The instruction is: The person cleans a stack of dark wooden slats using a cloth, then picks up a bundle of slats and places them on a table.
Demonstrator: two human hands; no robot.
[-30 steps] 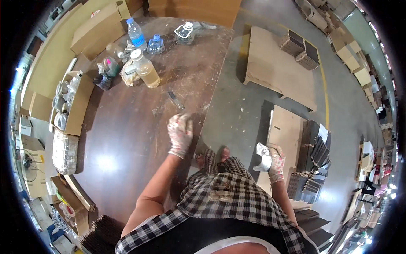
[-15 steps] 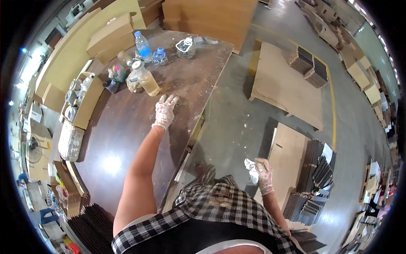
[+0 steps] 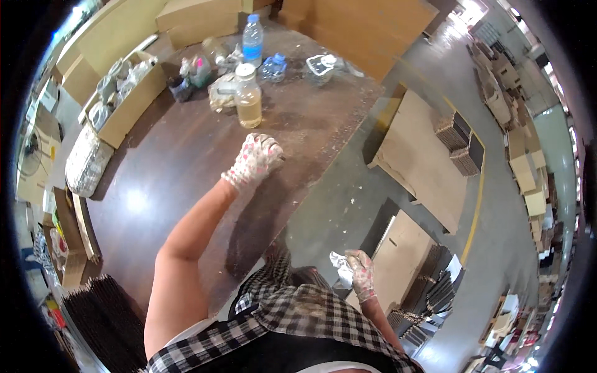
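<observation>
My left hand (image 3: 256,158), in a white glove with pink dots, is over the brown tabletop (image 3: 186,168) with its fingers curled closed. What they hold, if anything, is hidden. Just beyond it stands a capped bottle of yellowish liquid (image 3: 249,102). My right hand (image 3: 362,273), in a similar soiled glove, hangs off the table's right side, closed around a crumpled white cloth (image 3: 341,266). Behind the yellowish bottle are a blue-labelled water bottle (image 3: 252,43), a small blue bottle (image 3: 273,67) and a clear jug with a white handle (image 3: 319,68).
A cardboard box of plastic-wrapped items (image 3: 134,102) and a silvery wrapped bundle (image 3: 89,163) line the table's left edge. Dark stacked sheets (image 3: 102,323) stand near left. To the right, a cardboard-covered pallet (image 3: 423,155) and more stacks (image 3: 429,286) occupy the floor.
My left hand has gone from outstretched fingers on the tabletop to curled ones, its arm now more bent. The right hand still grips the white cloth. The whole view has shifted.
</observation>
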